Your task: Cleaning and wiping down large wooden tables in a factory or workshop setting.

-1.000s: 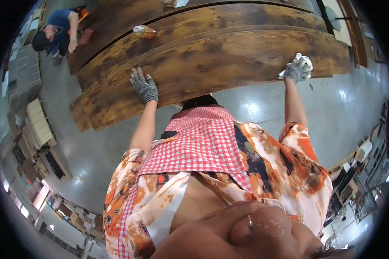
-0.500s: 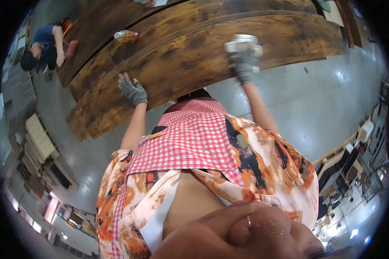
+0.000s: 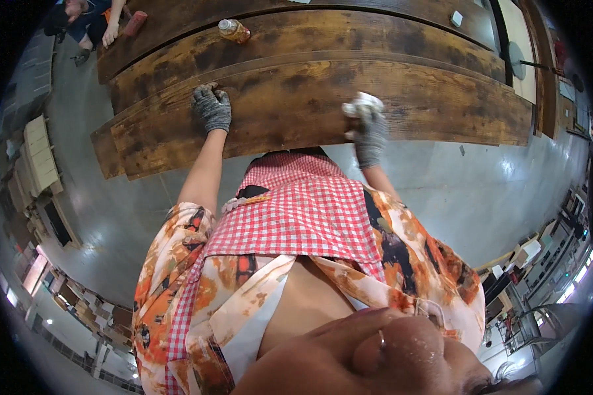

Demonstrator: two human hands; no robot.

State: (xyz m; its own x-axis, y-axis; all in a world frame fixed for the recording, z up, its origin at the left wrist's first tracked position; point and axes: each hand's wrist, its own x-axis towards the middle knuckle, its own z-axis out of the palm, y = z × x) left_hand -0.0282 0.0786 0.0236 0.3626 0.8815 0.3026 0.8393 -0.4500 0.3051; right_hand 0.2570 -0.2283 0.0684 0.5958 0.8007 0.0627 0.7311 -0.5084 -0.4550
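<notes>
Right hand (image 3: 370, 137) gripping white cloth (image 3: 365, 104) over front board (image 3: 283, 108), just right of mid-length. Left hand (image 3: 212, 109) by that board's back edge, fingers curled; can't tell if grip's closed. Bottle (image 3: 236, 33) sits on rear board (image 3: 349, 33), near its back edge.

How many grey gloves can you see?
2 grey gloves: one on the left hand, on the brown board, and one on the right hand, which holds a white cloth. The co-worker's visible hand is bare; I can't tell about the other.
</notes>
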